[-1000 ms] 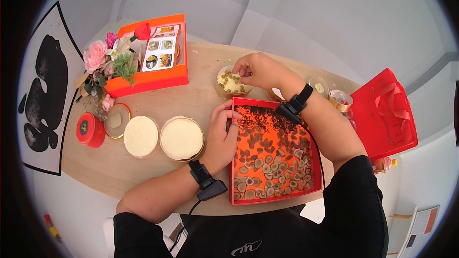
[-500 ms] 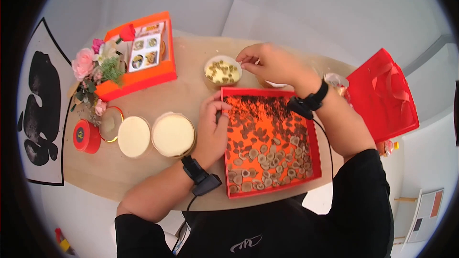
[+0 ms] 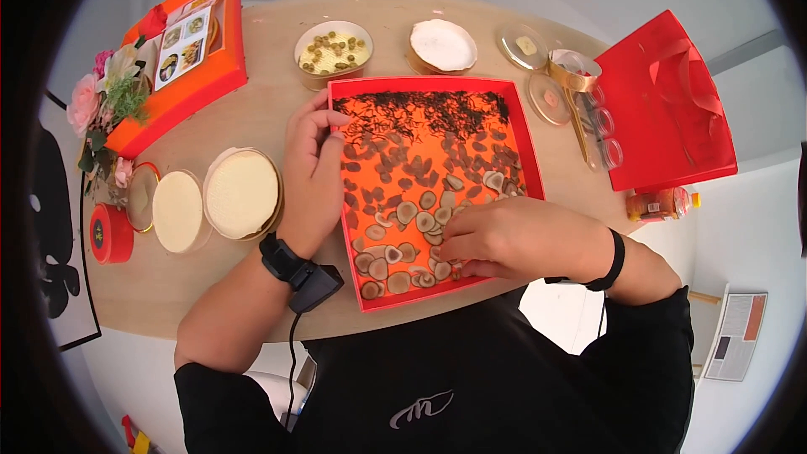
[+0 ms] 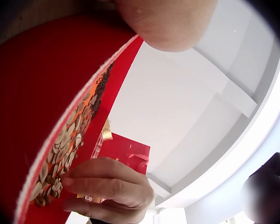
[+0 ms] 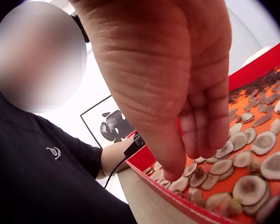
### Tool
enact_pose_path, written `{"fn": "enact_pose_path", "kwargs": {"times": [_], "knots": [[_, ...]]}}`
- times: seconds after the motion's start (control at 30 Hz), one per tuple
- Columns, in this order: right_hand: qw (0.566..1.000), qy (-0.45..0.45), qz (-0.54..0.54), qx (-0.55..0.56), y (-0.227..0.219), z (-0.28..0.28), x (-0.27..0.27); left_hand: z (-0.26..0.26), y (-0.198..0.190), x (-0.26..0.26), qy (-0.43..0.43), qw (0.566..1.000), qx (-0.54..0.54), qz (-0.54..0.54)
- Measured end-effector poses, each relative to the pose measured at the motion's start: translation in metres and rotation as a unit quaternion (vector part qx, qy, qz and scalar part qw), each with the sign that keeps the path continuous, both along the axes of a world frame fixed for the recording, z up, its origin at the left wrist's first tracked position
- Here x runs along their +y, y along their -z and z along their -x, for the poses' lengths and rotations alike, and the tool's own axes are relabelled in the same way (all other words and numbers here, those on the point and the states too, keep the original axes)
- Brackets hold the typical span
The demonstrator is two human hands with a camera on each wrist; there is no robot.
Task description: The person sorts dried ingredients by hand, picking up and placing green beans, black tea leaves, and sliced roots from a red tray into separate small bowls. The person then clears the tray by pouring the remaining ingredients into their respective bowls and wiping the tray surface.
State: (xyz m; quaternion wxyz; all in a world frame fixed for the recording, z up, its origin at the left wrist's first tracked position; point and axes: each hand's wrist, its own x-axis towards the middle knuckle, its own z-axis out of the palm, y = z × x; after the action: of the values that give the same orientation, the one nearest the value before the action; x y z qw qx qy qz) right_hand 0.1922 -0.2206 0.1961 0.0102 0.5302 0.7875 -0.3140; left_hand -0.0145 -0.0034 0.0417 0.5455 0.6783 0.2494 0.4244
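Note:
A shallow red box (image 3: 524, 151) with an orange floor holds dark shreds (image 3: 420, 113) at the far end, small brown pieces in the middle and pale round slices (image 3: 398, 283) nearest the body. My left hand (image 3: 313, 172) grips its left wall near the far corner; the left wrist view shows part of that hand (image 4: 168, 23) over the rim. My right hand (image 3: 525, 240) is low over the slices at the near right. In the right wrist view the hand's (image 5: 163, 79) fingers point down, relaxed, thumb apart, with fingertips at the slices.
Beyond the box are a bowl with greenish pieces (image 3: 334, 67) and a white-topped container (image 3: 443, 44). Two cream-topped containers (image 3: 242, 193), a red tin (image 3: 111, 234) and a flower-decked orange box (image 3: 181, 113) are left. Clear lids (image 3: 522, 46), a red bag (image 3: 664, 118) and a bottle (image 3: 662, 204) are right.
My right hand has moved from beside the bowl of greenish pieces back toward the body, down to the slices. My left hand stays on the box wall. The head view has shifted.

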Motion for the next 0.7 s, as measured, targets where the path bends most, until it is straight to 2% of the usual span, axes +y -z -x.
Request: {"fn": "enact_pose_path", "kwargs": {"times": [0.03, 0.1, 0.23, 0.53, 0.6, 0.7], "knots": [[1.0, 0.004, 0.0, 0.0, 0.006, 0.0, -0.005, 0.0, -0.001, 0.0, 0.001, 1.0, 0.005, -0.001], [0.997, 0.002, -0.069, 0.021, 0.014, 0.001, -0.01, 0.001, 0.003, 0.002, 0.011, 1.0, -0.005, 0.002], [0.997, 0.01, -0.075, 0.018, 0.021, 0.004, -0.012, 0.0, 0.003, 0.002, 0.01, 1.0, -0.005, 0.016], [0.998, 0.02, -0.043, 0.039, 0.013, 0.003, -0.014, 0.002, 0.0, 0.0, 0.013, 0.999, -0.002, 0.039], [0.999, -0.031, -0.008, 0.033, 0.009, -0.001, -0.014, 0.002, 0.001, 0.001, 0.021, 0.999, -0.007, 0.05], [0.998, -0.047, 0.01, 0.028, 0.005, -0.002, -0.012, 0.002, 0.001, 0.001, 0.011, 1.0, 0.011, 0.024]]}}
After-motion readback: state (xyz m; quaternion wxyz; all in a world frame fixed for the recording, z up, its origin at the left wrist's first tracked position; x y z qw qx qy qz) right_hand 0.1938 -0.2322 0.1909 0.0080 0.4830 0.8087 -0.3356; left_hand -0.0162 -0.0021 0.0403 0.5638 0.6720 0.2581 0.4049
